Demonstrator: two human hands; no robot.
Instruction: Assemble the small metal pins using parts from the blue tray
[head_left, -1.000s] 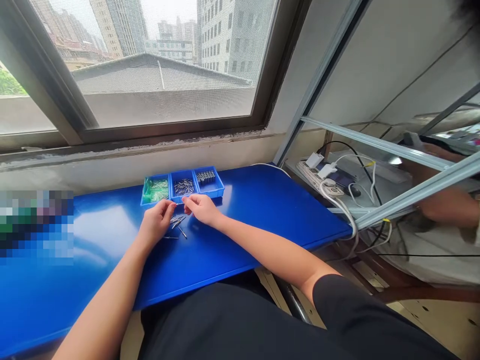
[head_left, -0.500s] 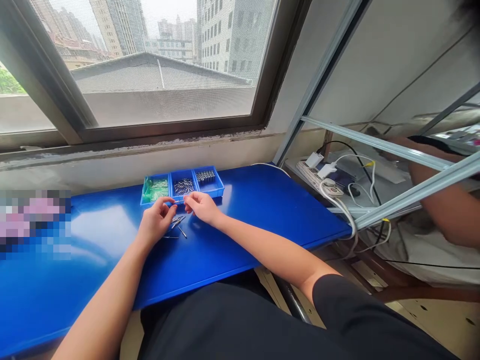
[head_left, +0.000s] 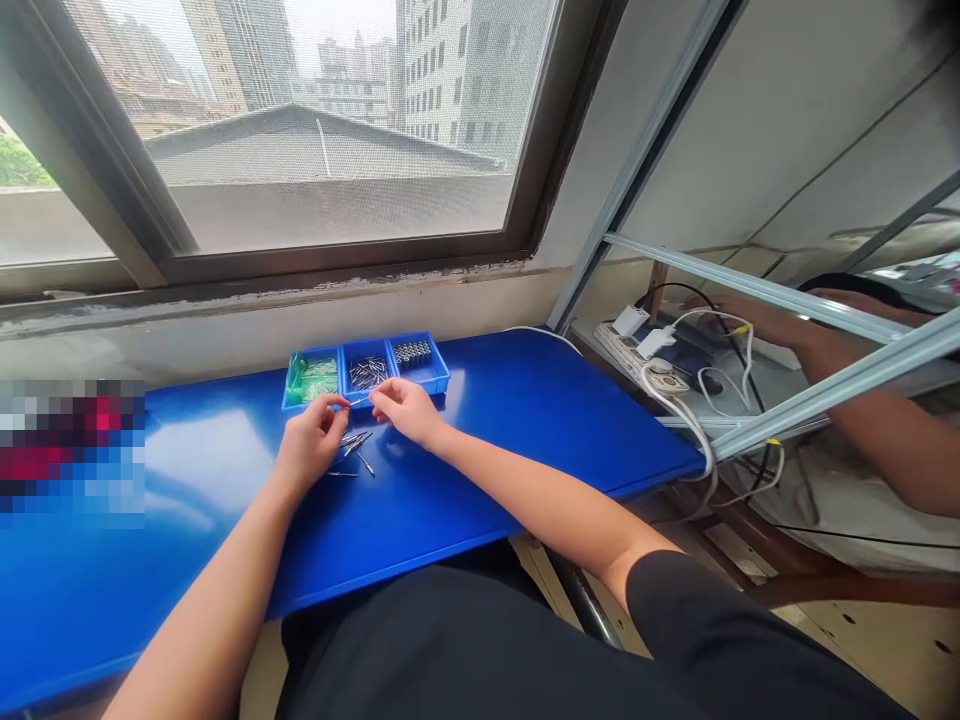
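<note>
Between my two hands, just in front of the blue tray, a thin metal pin [head_left: 359, 401] is held roughly level. My left hand [head_left: 309, 440] is closed, thumb and forefinger pinching the pin's left end. My right hand [head_left: 409, 412] pinches at its right end; any small part inside those fingertips is too small to make out. Below the hands, several slim metal pins [head_left: 352, 446] lie in a loose pile on the tabletop, partly hidden by my left hand. The blue three-compartment tray [head_left: 442, 380] stands behind my hands.
In the tray are clear-green plastic bags [head_left: 315, 375], loose dark metal pins [head_left: 367, 373] and small metal cylinders [head_left: 412, 353]. The blue table [head_left: 517, 420] meets the window wall. On the right, behind a metal frame [head_left: 750, 280], are a power strip [head_left: 645, 360], cables and another person's arm [head_left: 847, 380].
My right fingers have shifted slightly right, and more of the pin shows between the hands. The other person's arm at the right has reached further left toward the power strip.
</note>
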